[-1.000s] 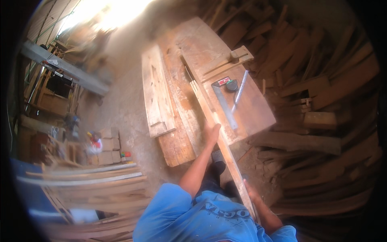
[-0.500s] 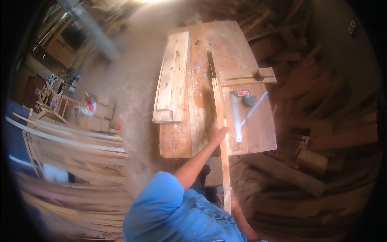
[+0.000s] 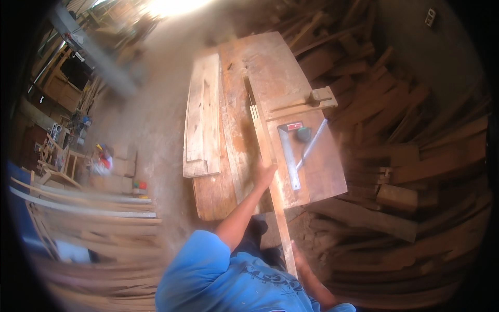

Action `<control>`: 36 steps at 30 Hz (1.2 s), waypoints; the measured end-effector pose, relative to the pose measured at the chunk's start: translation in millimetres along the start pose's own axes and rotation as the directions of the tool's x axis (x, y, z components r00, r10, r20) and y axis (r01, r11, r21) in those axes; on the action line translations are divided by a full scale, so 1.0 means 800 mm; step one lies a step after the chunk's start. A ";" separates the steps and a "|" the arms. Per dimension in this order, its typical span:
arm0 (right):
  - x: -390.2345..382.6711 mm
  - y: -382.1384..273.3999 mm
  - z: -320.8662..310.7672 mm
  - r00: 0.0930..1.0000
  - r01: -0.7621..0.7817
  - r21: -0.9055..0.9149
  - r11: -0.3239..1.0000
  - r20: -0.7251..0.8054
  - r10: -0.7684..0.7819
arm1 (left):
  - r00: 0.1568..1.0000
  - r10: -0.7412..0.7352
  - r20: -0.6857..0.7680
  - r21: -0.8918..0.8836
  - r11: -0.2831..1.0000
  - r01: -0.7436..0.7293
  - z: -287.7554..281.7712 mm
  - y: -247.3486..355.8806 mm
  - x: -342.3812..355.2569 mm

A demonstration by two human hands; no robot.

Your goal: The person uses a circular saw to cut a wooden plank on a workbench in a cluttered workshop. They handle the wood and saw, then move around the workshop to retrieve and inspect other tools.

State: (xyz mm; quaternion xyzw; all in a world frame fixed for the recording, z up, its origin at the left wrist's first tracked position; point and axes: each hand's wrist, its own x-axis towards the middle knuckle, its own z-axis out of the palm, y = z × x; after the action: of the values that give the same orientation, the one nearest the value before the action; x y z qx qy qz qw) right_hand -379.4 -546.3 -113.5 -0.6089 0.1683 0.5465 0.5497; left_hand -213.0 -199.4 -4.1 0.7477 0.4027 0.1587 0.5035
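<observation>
A long wooden strip runs from in front of my body onto a wooden saw table. Narrow notches mark its far end, which lies by the slot in the tabletop. What looks like a thin saw blade stands in that slot, just beyond the strip. Over the table's near part, my left hand is closed round the strip, thumb across it. My right hand grips the near end close to my shirt; the strip partly hides its fingers.
A wooden fence crosses the table's right side. Near it lie a try square, a dark green roundish object and a pale straight strip. Boards rest at the left. Scrap wood is piled at the right.
The view has turned, so the table appears farther left and tilted. Both hands keep their hold on the strip, whose notched end stays near the blade slot.
</observation>
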 end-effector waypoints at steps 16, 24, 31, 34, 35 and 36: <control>0.014 -0.042 0.018 0.999 0.016 0.034 0.999 0.028 -0.017 | 0.998 -0.050 0.041 0.043 0.998 0.048 -0.015 0.026 0.027; -0.001 -0.053 0.031 0.998 -0.051 0.172 0.984 0.036 0.046 | 0.997 0.031 0.072 -0.093 0.995 -0.024 0.002 -0.003 0.047; 0.032 -0.019 0.023 0.999 -0.020 0.137 0.990 0.047 0.014 | 0.995 0.059 0.081 -0.178 0.983 -0.044 0.004 0.001 0.042; 0.025 -0.030 0.025 1.000 0.019 0.094 0.995 0.002 -0.020 | 0.995 0.061 0.082 -0.214 0.976 -0.042 0.005 0.009 0.042; 0.020 -0.037 0.026 1.000 0.021 0.075 0.997 -0.010 -0.020 | 0.995 0.055 0.082 -0.229 0.973 -0.035 0.005 0.010 0.042; 0.015 -0.046 0.027 1.000 0.019 0.064 0.998 -0.016 -0.018 | 0.995 0.063 0.081 -0.227 0.973 -0.043 0.006 0.011 0.043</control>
State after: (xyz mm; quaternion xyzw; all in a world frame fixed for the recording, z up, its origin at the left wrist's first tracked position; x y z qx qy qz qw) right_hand -356.3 -510.6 -101.5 -0.5969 0.1844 0.5310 0.5725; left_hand -184.7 -177.3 -4.6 0.7027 0.3396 0.1835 0.5976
